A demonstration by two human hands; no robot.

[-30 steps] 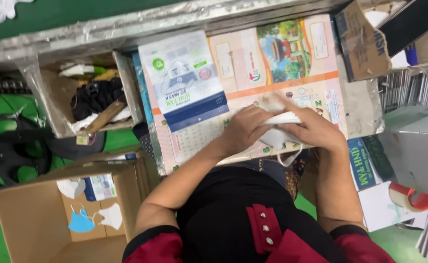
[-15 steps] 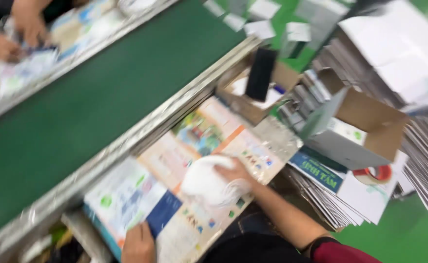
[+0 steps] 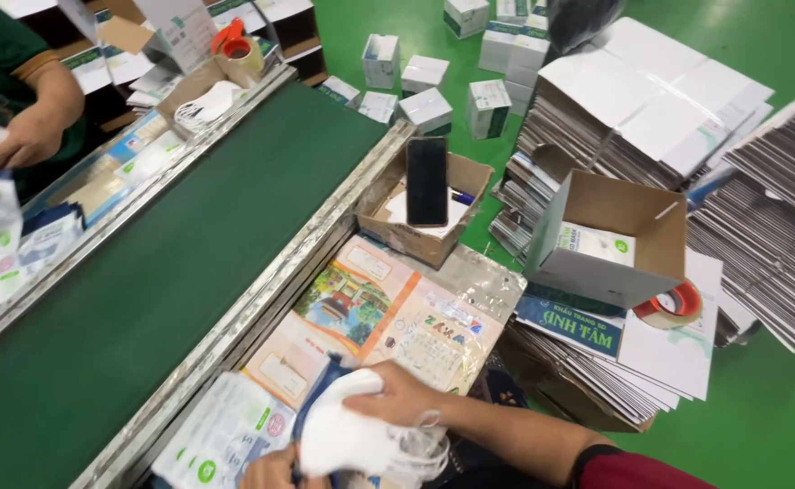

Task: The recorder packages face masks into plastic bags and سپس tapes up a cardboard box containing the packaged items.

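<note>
My right hand grips a stack of white face masks with loose ear loops, low in the view. My left hand is only partly in view at the bottom edge and touches the same stack from below. Under the masks lies a clear printed pouch on a work surface covered with colourful printed sheets. The green conveyor belt runs diagonally just left of my hands.
A cardboard tray with a dark phone stands beyond the sheets. An open carton, a tape roll and stacks of flat cardboard lie right. Small white boxes sit on the green floor. Another person's hand works across the belt.
The camera has swung right and up, bringing the floor, cartons and cardboard stacks into view. My right hand stays on the white masks, and my left hand has joined it.
</note>
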